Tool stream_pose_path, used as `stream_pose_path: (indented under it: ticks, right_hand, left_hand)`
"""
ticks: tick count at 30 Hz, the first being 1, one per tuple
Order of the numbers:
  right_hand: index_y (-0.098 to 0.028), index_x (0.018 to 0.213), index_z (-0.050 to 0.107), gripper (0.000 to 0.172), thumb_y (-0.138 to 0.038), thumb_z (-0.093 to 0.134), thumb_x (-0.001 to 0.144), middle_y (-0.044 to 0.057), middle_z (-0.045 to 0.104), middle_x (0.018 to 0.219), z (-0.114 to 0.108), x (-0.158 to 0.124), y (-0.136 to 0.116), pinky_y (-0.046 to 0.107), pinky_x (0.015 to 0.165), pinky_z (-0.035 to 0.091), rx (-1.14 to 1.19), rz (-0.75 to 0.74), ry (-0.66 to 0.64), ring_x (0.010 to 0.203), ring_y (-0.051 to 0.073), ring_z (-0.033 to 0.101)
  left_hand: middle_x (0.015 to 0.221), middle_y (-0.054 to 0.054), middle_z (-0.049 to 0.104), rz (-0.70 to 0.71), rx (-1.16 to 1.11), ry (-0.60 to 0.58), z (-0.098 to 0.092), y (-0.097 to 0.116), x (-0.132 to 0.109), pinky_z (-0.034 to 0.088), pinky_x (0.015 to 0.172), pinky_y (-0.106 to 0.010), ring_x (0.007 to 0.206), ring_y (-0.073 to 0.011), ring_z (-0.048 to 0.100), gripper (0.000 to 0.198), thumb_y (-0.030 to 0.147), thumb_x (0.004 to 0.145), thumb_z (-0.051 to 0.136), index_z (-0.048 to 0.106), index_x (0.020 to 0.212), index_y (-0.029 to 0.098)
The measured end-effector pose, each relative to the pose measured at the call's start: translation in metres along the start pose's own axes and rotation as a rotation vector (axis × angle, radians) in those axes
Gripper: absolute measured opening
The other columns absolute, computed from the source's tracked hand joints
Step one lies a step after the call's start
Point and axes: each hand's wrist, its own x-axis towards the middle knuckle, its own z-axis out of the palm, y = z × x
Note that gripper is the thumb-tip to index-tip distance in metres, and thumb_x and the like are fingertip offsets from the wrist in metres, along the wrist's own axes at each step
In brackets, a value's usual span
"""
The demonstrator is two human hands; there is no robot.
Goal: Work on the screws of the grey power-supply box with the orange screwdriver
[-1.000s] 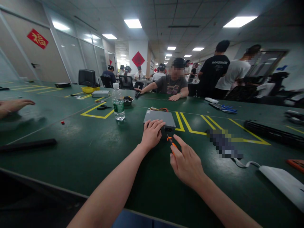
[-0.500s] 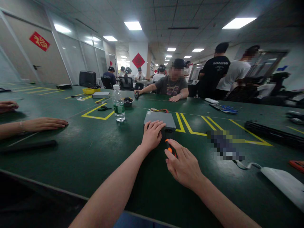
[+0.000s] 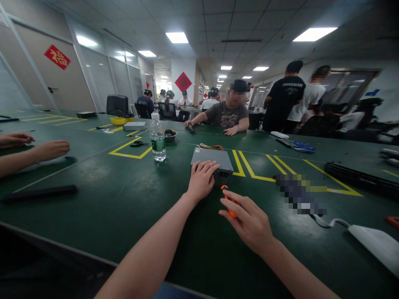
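A flat grey metal box (image 3: 215,157) with coloured wires (image 3: 210,146) at its far end lies on the green table (image 3: 102,195). My left hand (image 3: 201,179) rests on the box's near left corner, fingers lying flat over its top. My right hand (image 3: 249,222) is just in front of the box, fingers curled round an orange-and-black screwdriver (image 3: 229,203) whose tip points at the box's near face.
A water bottle (image 3: 158,138) stands left of the box, a small bowl (image 3: 170,134) behind it. A white device (image 3: 372,243) with a cable lies at right, a black bar (image 3: 40,192) at left. Another person's hands (image 3: 46,150) rest at the left edge. A seated person (image 3: 229,112) faces me.
My right hand drew back toward me with the screwdriver, and its fingers closed more over the handle. The other person's hands at the left shifted. My left hand stayed on the box.
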Motion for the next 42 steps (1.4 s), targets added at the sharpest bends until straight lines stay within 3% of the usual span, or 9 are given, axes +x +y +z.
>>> stream_pose_path:
  ticks: [6,12,15,20,24,29,34,39,42]
  right_hand:
    - [-0.014,0.12,0.046,0.035,-0.019,0.045,0.086,0.015,0.052,0.12,-0.008,-0.003,-0.004,0.033,0.081,0.05,0.015,-0.011,-0.136,0.104,0.02,0.054]
    - [-0.014,0.102,0.051,0.024,-0.028,0.054,0.083,0.013,0.06,0.098,-0.001,-0.001,0.001,0.033,0.073,0.051,-0.082,-0.008,0.026,0.089,0.02,0.058]
    - [-0.014,0.092,0.051,0.017,-0.028,0.054,0.083,0.011,0.061,0.088,0.001,-0.002,0.002,0.03,0.069,0.05,-0.177,0.006,0.039,0.08,0.018,0.058]
    - [-0.015,0.098,0.056,0.015,-0.019,0.047,0.086,0.009,0.058,0.084,-0.004,-0.001,-0.001,0.025,0.058,0.044,-0.405,-0.052,-0.078,0.063,0.013,0.053]
    - [-0.015,0.089,0.058,0.017,-0.024,0.044,0.088,0.013,0.056,0.093,-0.002,0.001,-0.002,0.026,0.058,0.044,-0.457,-0.057,-0.107,0.067,0.014,0.054]
    - [-0.013,0.098,0.056,0.021,-0.012,0.04,0.085,0.015,0.055,0.099,0.006,-0.002,0.002,0.029,0.066,0.046,-0.466,-0.043,-0.186,0.079,0.018,0.057]
    - [-0.017,0.093,0.058,0.025,-0.006,0.037,0.085,0.01,0.061,0.09,-0.005,0.011,0.002,0.029,0.068,0.042,-0.486,-0.211,-0.208,0.073,0.016,0.056]
    - [-0.019,0.088,0.058,0.021,-0.014,0.038,0.088,0.004,0.057,0.072,-0.017,0.031,-0.007,0.028,0.053,0.031,-0.64,0.011,-0.227,0.054,0.012,0.048]
    - [-0.018,0.084,0.057,0.018,-0.021,0.04,0.089,0.005,0.055,0.073,-0.017,0.035,-0.014,0.028,0.049,0.028,-0.651,0.07,-0.268,0.053,0.013,0.046]
  left_hand:
    - [0.128,0.003,0.051,0.011,-0.014,0.004,-0.001,0.0,0.0,0.018,0.107,-0.039,0.121,-0.0155,0.04,0.041,0.014,0.082,0.044,0.047,0.12,0.029]
    - [0.128,0.003,0.051,0.004,-0.012,0.004,0.0,0.0,0.0,0.019,0.107,-0.039,0.121,-0.0158,0.04,0.041,0.014,0.081,0.045,0.048,0.119,0.029]
    - [0.128,0.003,0.051,0.004,-0.009,0.004,0.0,0.0,0.0,0.02,0.107,-0.039,0.121,-0.0157,0.04,0.042,0.014,0.081,0.046,0.047,0.12,0.03]
    - [0.127,0.003,0.052,0.007,-0.001,0.004,0.0,0.0,0.0,0.019,0.107,-0.039,0.121,-0.0158,0.04,0.042,0.013,0.081,0.046,0.048,0.119,0.03]
    - [0.127,0.003,0.052,0.01,-0.001,0.006,0.0,0.0,0.0,0.02,0.107,-0.039,0.12,-0.0161,0.04,0.042,0.014,0.081,0.046,0.047,0.12,0.03]
    - [0.127,0.002,0.052,0.014,-0.008,0.01,-0.001,0.0,0.0,0.019,0.107,-0.04,0.121,-0.0163,0.04,0.041,0.014,0.081,0.045,0.048,0.12,0.029]
    - [0.127,0.003,0.052,0.003,-0.006,0.008,-0.001,0.001,0.0,0.019,0.107,-0.039,0.12,-0.0162,0.04,0.041,0.014,0.081,0.045,0.048,0.119,0.03]
    - [0.126,0.003,0.052,-0.01,-0.001,0.005,0.0,0.001,0.001,0.02,0.107,-0.04,0.12,-0.0165,0.041,0.041,0.014,0.081,0.046,0.048,0.119,0.03]
    - [0.127,0.002,0.052,-0.007,-0.007,0.009,0.0,0.001,0.001,0.02,0.107,-0.04,0.12,-0.0163,0.041,0.04,0.015,0.082,0.045,0.048,0.119,0.029]
